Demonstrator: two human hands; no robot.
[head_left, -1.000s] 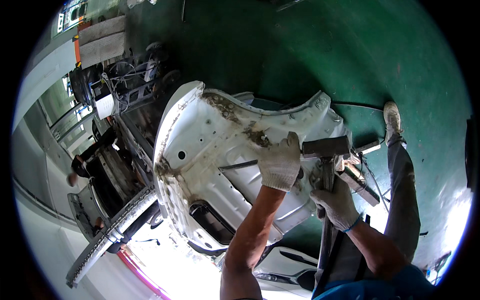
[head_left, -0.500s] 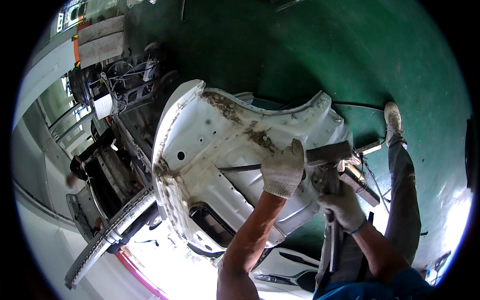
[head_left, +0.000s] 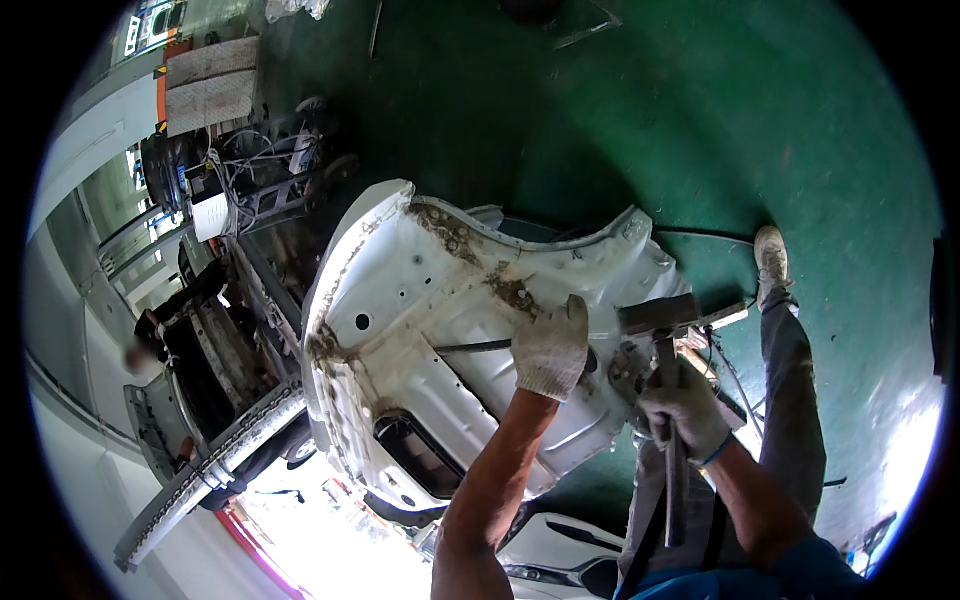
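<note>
My left hand (head_left: 550, 352), in a white knit work glove, is closed round a dark chisel (head_left: 474, 347). Its shaft points left and meets the slotted edge of a white car body panel (head_left: 400, 350), which has rust-brown dirt patches, holes and a rectangular opening. My right hand (head_left: 687, 415), also gloved, grips the handle of a hammer (head_left: 658, 314). The hammer's blocky dark head is to the right of my left hand, apart from it, above the panel's right part. Its handle runs down past my right hand toward my body.
Wooden and metal pieces (head_left: 725, 316) lie at the panel's right edge, near my outstretched leg (head_left: 795, 385). A wheeled machine with cables (head_left: 255, 170) stands at the far left. Below it another person (head_left: 150, 335) is beside car parts. The green floor (head_left: 720, 120) extends beyond the panel.
The view has shifted slightly, so the panel appears lower. The hammer's handle has turned more upright, its head still near my left hand. Both hands keep their grips.
</note>
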